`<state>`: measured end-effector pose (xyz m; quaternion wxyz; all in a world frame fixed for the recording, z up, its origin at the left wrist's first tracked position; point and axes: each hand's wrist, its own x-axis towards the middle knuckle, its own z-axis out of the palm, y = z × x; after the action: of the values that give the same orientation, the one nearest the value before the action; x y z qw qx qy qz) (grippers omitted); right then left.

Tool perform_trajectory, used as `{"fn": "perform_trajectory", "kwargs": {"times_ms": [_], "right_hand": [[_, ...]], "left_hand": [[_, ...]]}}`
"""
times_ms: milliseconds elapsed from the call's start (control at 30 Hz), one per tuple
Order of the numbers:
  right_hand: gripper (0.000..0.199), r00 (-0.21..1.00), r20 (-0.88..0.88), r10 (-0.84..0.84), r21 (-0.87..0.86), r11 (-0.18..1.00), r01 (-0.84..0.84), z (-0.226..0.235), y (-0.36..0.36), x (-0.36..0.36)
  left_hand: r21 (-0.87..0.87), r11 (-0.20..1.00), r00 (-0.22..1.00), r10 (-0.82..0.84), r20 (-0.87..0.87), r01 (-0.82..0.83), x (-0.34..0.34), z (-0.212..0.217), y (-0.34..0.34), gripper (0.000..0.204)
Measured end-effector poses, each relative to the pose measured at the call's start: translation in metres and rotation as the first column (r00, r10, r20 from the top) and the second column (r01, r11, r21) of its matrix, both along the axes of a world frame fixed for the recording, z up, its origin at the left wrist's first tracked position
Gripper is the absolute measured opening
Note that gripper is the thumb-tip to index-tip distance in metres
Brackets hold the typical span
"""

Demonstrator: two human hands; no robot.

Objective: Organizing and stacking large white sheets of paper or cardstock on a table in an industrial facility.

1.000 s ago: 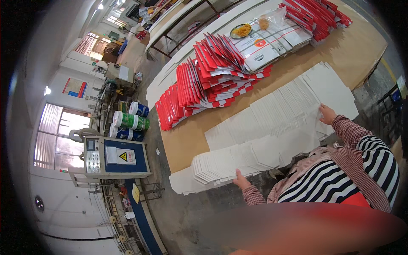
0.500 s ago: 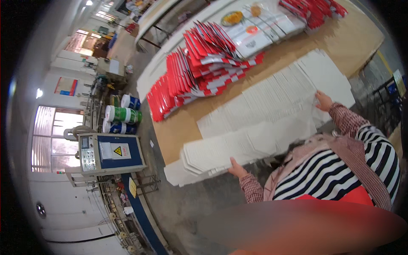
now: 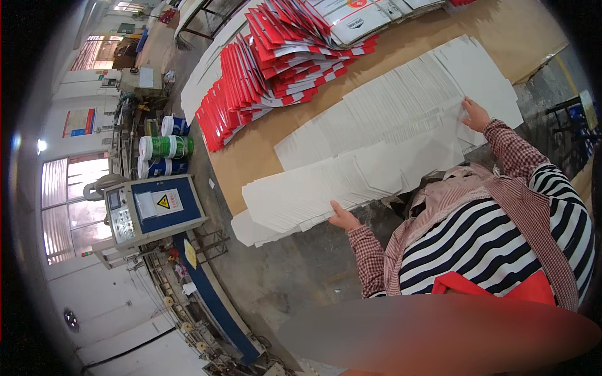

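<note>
Flat white die-cut card blanks (image 3: 301, 188) lie fanned out in a long overlapping row along the near edge of the table. My left hand (image 3: 343, 216) grips the near edge of this row, thumb on top and the other fingers partly hidden. Farther right, my right hand (image 3: 476, 114) is closed on the edge of the blanks at that end. Behind the near row, a second fanned row of white blanks (image 3: 389, 100) rests on brown paper. Both forearms wear checked sleeves.
Brown paper (image 3: 235, 178) covers the table. Red and white folded packages (image 3: 269, 69) are heaped at the back, beside a stack of printed white sheets (image 3: 370, 19). A blue and grey machine (image 3: 166, 200) and several paint-type buckets (image 3: 164, 147) stand on the left.
The near blanks, bunched in a thicker block at their left end before, are now spread into a more even fan. Both hands stay at its edge. The whole view has shifted slightly.
</note>
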<state>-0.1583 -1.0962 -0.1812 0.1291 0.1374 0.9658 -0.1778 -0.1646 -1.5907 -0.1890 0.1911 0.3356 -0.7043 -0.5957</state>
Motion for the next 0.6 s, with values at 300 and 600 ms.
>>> {"fn": "perform_trajectory", "kwargs": {"times_ms": [300,600], "right_hand": [[0.057,0.999,-0.039,0.026,0.004,1.000,-0.025,0.001,-0.006,-0.008],[0.053,0.998,-0.058,0.013,0.016,1.000,-0.012,-0.002,-0.004,-0.008]], "left_hand": [[0.279,0.952,0.983,0.086,0.163,-0.129,-0.007,-0.018,-0.038,0.044],[0.600,0.796,0.992,0.120,-0.027,-0.080,-0.010,-0.022,-0.037,0.046]]}}
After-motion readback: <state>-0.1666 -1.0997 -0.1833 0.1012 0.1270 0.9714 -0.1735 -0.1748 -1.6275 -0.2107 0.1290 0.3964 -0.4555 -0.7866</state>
